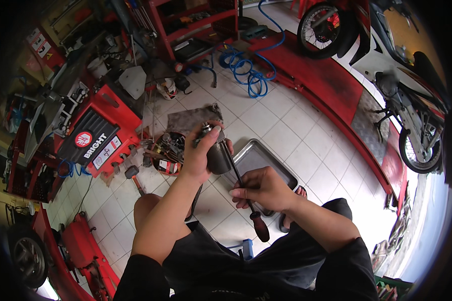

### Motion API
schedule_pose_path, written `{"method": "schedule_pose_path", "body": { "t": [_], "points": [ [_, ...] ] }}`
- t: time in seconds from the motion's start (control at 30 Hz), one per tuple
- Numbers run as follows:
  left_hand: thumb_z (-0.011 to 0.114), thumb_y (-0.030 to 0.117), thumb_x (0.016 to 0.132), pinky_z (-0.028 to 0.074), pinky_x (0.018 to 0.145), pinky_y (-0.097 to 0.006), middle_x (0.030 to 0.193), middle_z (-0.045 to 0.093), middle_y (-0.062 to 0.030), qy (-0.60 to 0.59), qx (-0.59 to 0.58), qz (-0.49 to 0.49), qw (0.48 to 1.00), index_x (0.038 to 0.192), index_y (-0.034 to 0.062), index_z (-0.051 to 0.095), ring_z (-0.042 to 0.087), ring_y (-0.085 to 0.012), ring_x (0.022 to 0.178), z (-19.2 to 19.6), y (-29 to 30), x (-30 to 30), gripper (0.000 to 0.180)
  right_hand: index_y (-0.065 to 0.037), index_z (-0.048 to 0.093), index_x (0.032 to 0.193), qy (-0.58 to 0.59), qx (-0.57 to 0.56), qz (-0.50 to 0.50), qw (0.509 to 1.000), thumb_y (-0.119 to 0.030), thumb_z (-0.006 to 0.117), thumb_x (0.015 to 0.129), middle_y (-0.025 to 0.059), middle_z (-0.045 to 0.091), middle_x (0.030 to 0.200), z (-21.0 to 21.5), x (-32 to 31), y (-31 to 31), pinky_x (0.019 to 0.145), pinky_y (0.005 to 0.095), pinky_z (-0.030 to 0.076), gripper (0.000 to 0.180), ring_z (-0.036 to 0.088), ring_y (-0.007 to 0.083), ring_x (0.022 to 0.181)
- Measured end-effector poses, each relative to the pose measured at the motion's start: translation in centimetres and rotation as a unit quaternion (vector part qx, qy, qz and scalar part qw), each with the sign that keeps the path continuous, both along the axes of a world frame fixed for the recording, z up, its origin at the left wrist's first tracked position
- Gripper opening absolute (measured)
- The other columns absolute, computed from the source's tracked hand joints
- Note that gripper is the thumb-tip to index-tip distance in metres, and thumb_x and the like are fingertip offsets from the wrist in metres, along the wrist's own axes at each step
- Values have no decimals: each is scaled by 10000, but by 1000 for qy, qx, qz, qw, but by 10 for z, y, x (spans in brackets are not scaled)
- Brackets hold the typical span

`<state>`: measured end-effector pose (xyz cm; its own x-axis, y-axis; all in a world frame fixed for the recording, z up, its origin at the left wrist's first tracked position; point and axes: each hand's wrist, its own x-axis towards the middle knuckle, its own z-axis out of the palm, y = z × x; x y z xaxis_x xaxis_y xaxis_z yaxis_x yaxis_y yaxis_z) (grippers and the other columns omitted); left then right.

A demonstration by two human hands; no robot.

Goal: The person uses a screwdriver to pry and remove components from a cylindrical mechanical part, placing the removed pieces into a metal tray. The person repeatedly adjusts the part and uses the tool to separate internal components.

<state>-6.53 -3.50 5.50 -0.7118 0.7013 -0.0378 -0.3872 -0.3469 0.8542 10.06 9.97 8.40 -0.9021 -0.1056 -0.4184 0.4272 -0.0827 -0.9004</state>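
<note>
My left hand (200, 150) grips a dark grey metal cylinder part (217, 156), holding it up above the tiled floor with the thumb near its top end. My right hand (262, 189) is closed around the shaft of a long screwdriver (242, 186). Its dark red handle (260, 227) points down toward my lap and its tip reaches up against the side of the metal part. Under both hands lies an empty grey metal tray (281, 168) on the floor.
A round bowl of small parts (166, 153) and a grey rag (188, 119) lie to the left. A red machine (103, 135) stands further left, a hammer (134, 176) beside it. A blue coiled hose (246, 70), red ramp (326, 80) and motorcycle (412, 100) are behind.
</note>
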Motion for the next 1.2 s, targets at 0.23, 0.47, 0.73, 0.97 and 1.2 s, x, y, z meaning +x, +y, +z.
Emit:
{"method": "schedule_pose_path", "body": {
  "t": [0.23,0.47,0.73,0.97,1.2],
  "points": [
    [642,368,959,548,667,-389,806,656,-164,-6,14,3,1000,1163,87,601,664,-274,741,-1,2,-3,350,95,649,1027,138,-49,-61,987,-119,655,994,130,740,877,-21,2,-4,667,295,602,216,745,190,768],
    [652,349,960,551,681,-415,923,614,-112,-19,31,15,999,1160,68,598,659,-259,756,-1,0,-1,349,106,640,1122,61,47,-13,997,-90,727,944,124,738,914,-3,0,2,760,295,603,279,735,173,816],
    [660,351,956,557,685,-418,917,615,-114,-21,25,13,999,1159,62,596,663,-260,766,-2,-1,-3,359,88,643,1146,138,26,-20,990,-73,609,1008,121,729,891,-20,-1,-8,742,306,599,214,728,175,822],
    [657,358,956,556,710,-412,825,636,-163,-14,17,10,1000,1157,55,594,661,-268,761,-3,-4,-4,369,108,616,1160,58,-46,-12,997,-91,642,994,112,722,880,1,-2,-6,754,323,611,260,735,181,832],
    [654,393,952,544,710,-401,844,627,-132,-39,27,17,999,1160,71,592,650,-272,767,-3,-2,-2,388,82,643,1079,69,53,3,996,-169,747,944,79,702,808,-1,-2,-3,715,297,590,303,720,151,772]
  ]
}}
